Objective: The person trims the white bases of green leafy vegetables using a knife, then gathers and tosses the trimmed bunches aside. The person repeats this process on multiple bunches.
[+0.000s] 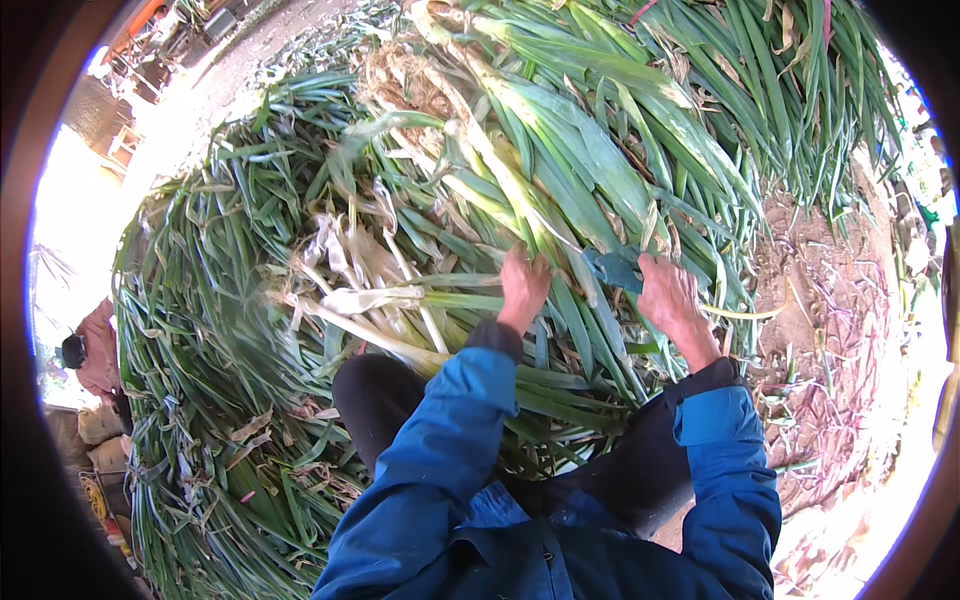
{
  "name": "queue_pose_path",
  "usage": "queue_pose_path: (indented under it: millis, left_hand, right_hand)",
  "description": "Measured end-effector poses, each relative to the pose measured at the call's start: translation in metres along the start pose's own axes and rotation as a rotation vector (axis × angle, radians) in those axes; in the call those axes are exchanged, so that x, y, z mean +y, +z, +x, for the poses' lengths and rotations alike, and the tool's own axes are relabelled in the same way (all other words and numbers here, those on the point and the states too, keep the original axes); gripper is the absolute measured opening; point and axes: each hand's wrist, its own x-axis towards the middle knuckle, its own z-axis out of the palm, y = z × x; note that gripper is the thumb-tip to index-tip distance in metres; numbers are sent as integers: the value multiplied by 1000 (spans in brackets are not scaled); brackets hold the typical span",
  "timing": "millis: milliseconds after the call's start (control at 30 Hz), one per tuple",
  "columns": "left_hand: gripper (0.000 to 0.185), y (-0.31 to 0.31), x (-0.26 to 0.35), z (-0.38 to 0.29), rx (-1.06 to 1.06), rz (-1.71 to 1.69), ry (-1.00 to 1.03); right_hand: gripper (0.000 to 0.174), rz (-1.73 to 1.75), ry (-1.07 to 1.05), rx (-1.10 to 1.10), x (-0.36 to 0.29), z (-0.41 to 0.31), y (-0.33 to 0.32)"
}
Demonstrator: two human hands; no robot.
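My left hand is closed around the green leaves of a long green onion, whose stalk reaches left toward its pale, rooted end. To its right, my right hand grips the dark blue-green handle of a sickle-like tool. A thin curved metal strip, which looks like its blade, points up and left from the handle across the leaves. Large green onions with thick white stems and tangled roots lie above both hands. Pale peeled sheaths are left of my left hand.
A big heap of green onion leaves spreads over the left side, and another pile stands at the upper right. Bare soil with reddish scraps lies at the right. A person is at the far left, near some sacks.
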Motion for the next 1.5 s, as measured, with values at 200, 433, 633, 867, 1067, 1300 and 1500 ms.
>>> queue_pose_path:
  millis: [200, 433, 633, 867, 1067, 1300, 1500]
  left_hand:
    - [44, 53, 19, 35, 9, 91, -337]
    - [40, 37, 13, -14, -84, -154, -140]
    - [40, -40, 7, -89, 7, -906, -359]
    - [46, -69, -42, -123, 112, -1068, -377]
    - [42, -55, -43, -138, 204, -1103, -445]
    - [35, -56, -51, -143, 261, -931, -543]
    - [35, -81, -28, -144, 168, -1010, -664]
  right_hand:
    - [16, 64, -38, 54, 3, 4, 6]
    - [17, 130, -50, 36, 3, 12, 10]
    - [18, 116, -213, -3, -21, -6, 17]
    - [19, 26, -335, -104, -72, -29, 26]
    - [19, -94, -398, -178, -108, -40, 58]
    - [17, -74, -450, -112, -145, -24, 68]
    - [13, -132, -453, -139, -192, 18, 89]
